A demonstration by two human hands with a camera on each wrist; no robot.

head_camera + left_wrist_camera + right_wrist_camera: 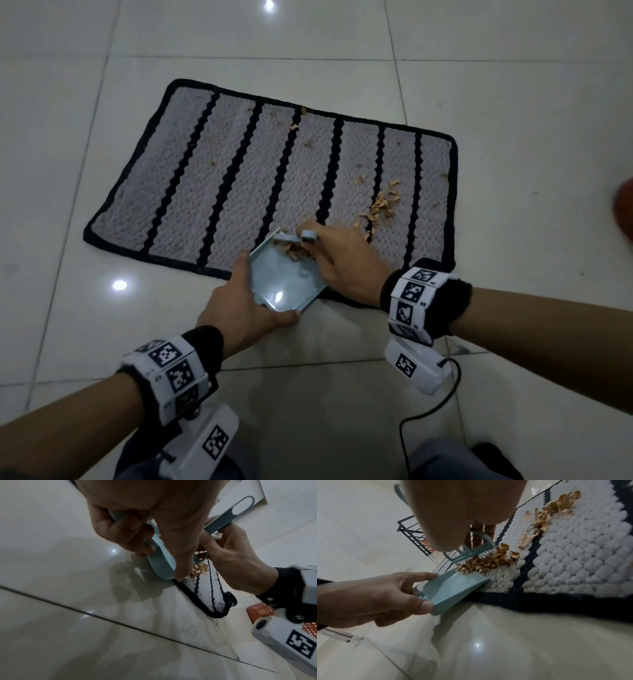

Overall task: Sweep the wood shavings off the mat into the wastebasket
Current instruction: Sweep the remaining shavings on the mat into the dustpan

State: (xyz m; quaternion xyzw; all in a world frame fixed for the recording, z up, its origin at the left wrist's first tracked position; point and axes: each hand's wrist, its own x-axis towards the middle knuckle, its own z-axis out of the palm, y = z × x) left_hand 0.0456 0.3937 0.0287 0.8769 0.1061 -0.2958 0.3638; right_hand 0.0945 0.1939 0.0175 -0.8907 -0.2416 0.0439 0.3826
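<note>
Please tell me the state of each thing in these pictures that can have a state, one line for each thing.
Dustpan: tilted, front edge on the mat, held by the left hand.
Brush: in the right hand, bristles against shavings at the pan's edge.
Wood shavings: partly swept; one pile and loose bits remain.
Mat: flat on the tiled floor.
Wastebasket: upright as far as it shows, contents hidden.

**Three cameras around the dustpan**

The head view looks steeply down from well above the dustpan (284,284), taking in the whole mat (239,164) beyond it. The left wrist view sits low by the floor, close behind the dustpan (161,561), facing along the mat's near edge. The right wrist view, equally low and close, faces the dustpan (452,588) from the opposite side. All three share the dustpan and the shavings (484,561) at its lip.
</note>
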